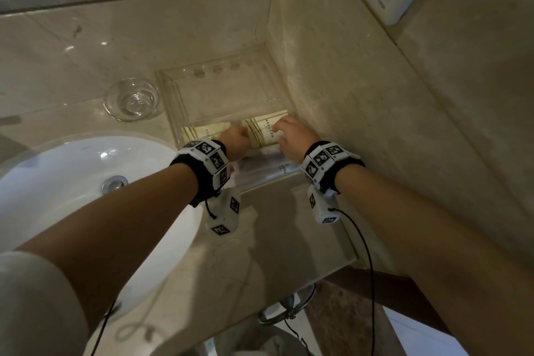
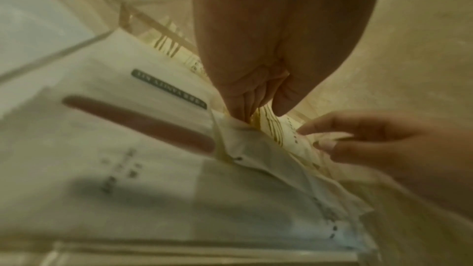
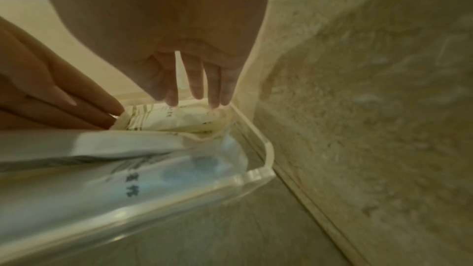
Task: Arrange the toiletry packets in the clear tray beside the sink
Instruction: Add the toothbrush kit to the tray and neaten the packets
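The clear tray sits in the counter's corner against the right wall. At mid-tray two cream packets with gold stripes lie end to end: one on the left, one on the right. White packets fill the near end, seen close up in the left wrist view and the right wrist view. My left hand pinches the right cream packet's left end. My right hand holds its other end, fingertips on top and the thumb under the edge.
A small glass bowl stands left of the tray. The white sink basin lies to the near left. The stone wall runs close along the tray's right side. A metal ring hangs below the counter edge.
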### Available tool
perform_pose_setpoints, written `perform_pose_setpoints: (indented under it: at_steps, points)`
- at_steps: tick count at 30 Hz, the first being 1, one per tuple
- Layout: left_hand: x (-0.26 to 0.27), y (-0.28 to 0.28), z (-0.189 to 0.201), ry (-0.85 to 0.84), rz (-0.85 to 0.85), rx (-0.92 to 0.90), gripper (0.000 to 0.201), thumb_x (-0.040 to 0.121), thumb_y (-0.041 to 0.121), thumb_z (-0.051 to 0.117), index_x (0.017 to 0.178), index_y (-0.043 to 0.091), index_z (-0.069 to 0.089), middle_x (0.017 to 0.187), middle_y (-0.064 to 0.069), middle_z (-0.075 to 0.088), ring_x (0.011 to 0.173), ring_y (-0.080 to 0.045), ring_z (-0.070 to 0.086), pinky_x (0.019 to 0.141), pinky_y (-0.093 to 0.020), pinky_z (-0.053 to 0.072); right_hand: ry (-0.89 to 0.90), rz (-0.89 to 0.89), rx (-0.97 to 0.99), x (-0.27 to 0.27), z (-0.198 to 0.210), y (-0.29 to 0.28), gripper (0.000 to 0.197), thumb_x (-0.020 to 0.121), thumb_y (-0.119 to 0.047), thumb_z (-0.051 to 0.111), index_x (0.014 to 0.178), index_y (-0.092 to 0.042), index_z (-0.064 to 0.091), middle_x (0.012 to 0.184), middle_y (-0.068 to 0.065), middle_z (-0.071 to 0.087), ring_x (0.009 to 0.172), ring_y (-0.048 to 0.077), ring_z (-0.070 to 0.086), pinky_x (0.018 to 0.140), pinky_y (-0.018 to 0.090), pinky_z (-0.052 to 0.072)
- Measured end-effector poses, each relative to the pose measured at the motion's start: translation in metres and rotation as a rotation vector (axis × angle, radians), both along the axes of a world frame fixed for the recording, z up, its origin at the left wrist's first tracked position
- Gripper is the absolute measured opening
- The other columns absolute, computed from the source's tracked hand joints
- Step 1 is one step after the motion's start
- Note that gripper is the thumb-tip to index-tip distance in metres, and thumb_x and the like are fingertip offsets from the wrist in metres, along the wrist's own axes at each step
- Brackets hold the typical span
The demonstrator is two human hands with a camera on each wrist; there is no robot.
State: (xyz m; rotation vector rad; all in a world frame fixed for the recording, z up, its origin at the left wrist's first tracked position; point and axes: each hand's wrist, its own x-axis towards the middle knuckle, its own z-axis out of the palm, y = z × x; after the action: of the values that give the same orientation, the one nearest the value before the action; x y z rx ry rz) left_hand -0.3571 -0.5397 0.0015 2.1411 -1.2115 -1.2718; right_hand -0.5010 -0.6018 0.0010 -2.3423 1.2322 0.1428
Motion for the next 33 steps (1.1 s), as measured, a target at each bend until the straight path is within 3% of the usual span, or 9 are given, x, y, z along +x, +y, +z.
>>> perform_pose_setpoints:
  at_steps: [3, 6, 8, 11, 17, 22, 26, 30, 33]
  points:
    - [0.009, 0.005, 0.003, -0.082, -0.001, -0.004, 0.033, 0.089, 0.006, 0.048, 0.119, 0.002, 0.061, 0.124, -0.017, 0.061, 0.117, -0.033, 0.055, 0.097, -0.034, 0.042, 0.067, 0.027, -0.016, -0.003, 0.005, 0.002, 0.026, 0.088, -0.022, 0.059, 0.112, -0.014, 0.055, 0.124, 0.003, 0.05, 0.106, 0.022, 0.052, 0.088, 0.033, 0.044]
    - [0.017, 0.01, 0.007, -0.1, -0.045, 0.011, 0.034, 0.085, 0.01, 0.061, 0.119, 0.006, 0.062, 0.124, -0.013, 0.062, 0.116, -0.028, 0.056, 0.099, -0.03, 0.041, 0.178, 0.094, 0.096, -0.004, 0.009, 0.005, 0.049, 0.08, -0.03, 0.071, 0.12, -0.013, 0.049, 0.126, 0.005, 0.048, 0.107, 0.023, 0.052, 0.082, 0.03, 0.042]
    - [0.017, 0.014, 0.009, -0.151, -0.15, 0.056, 0.038, 0.082, 0.018, 0.067, 0.119, 0.008, 0.061, 0.122, -0.011, 0.062, 0.114, -0.027, 0.057, 0.095, -0.029, 0.042, 0.216, 0.102, 0.119, -0.004, 0.008, 0.006, 0.055, 0.079, -0.028, 0.073, 0.125, -0.013, 0.046, 0.128, 0.007, 0.05, 0.107, 0.025, 0.054, 0.079, 0.029, 0.041]
    - [0.014, 0.02, 0.006, -0.208, -0.24, 0.112, 0.052, 0.079, 0.023, 0.071, 0.126, 0.012, 0.053, 0.126, -0.009, 0.058, 0.116, -0.028, 0.054, 0.094, -0.031, 0.042, 0.274, 0.111, 0.169, -0.001, 0.004, 0.009, 0.058, 0.081, -0.02, 0.071, 0.131, -0.014, 0.042, 0.123, 0.012, 0.057, 0.105, 0.028, 0.058, 0.08, 0.033, 0.048]
    - [0.006, 0.022, -0.002, -0.319, -0.341, 0.135, 0.062, 0.077, 0.025, 0.073, 0.133, 0.016, 0.046, 0.131, -0.011, 0.052, 0.118, -0.03, 0.051, 0.097, -0.035, 0.042, 0.22, 0.08, 0.182, -0.004, -0.001, 0.015, 0.049, 0.085, -0.018, 0.065, 0.128, -0.015, 0.042, 0.113, 0.012, 0.06, 0.091, 0.026, 0.06, 0.081, 0.037, 0.053]
    - [0.0, 0.023, -0.001, -0.447, -0.46, 0.134, 0.051, 0.082, 0.035, 0.066, 0.126, 0.011, 0.057, 0.131, -0.014, 0.052, 0.117, -0.031, 0.051, 0.097, -0.034, 0.042, 0.261, 0.095, 0.164, -0.004, 0.001, 0.015, 0.039, 0.084, -0.02, 0.066, 0.117, -0.014, 0.045, 0.111, 0.012, 0.059, 0.093, 0.028, 0.059, 0.082, 0.038, 0.053]
    - [0.001, 0.021, -0.003, -0.503, -0.461, 0.108, 0.047, 0.076, 0.035, 0.07, 0.118, 0.018, 0.056, 0.133, -0.012, 0.045, 0.119, -0.033, 0.04, 0.102, -0.038, 0.038, 0.264, 0.128, 0.093, -0.006, 0.003, 0.018, 0.032, 0.087, -0.019, 0.06, 0.114, -0.013, 0.044, 0.104, 0.011, 0.059, 0.088, 0.028, 0.059, 0.073, 0.035, 0.049]
    - [0.0, 0.022, 0.002, -0.427, -0.416, 0.101, 0.033, 0.077, 0.025, 0.067, 0.107, 0.019, 0.054, 0.119, -0.012, 0.052, 0.105, -0.033, 0.052, 0.088, -0.038, 0.045, 0.254, 0.11, 0.022, -0.005, 0.008, 0.02, 0.025, 0.089, -0.012, 0.054, 0.111, -0.013, 0.044, 0.089, 0.005, 0.053, 0.076, 0.024, 0.052, 0.065, 0.032, 0.043]
    - [-0.002, 0.022, 0.002, -0.411, -0.383, 0.031, 0.024, 0.078, 0.021, 0.063, 0.1, 0.02, 0.053, 0.106, -0.008, 0.054, 0.101, -0.032, 0.054, 0.079, -0.034, 0.042, 0.239, 0.104, -0.005, -0.005, 0.008, 0.021, 0.019, 0.087, -0.008, 0.052, 0.099, -0.017, 0.041, 0.074, -0.002, 0.046, 0.069, 0.021, 0.048, 0.054, 0.028, 0.036]
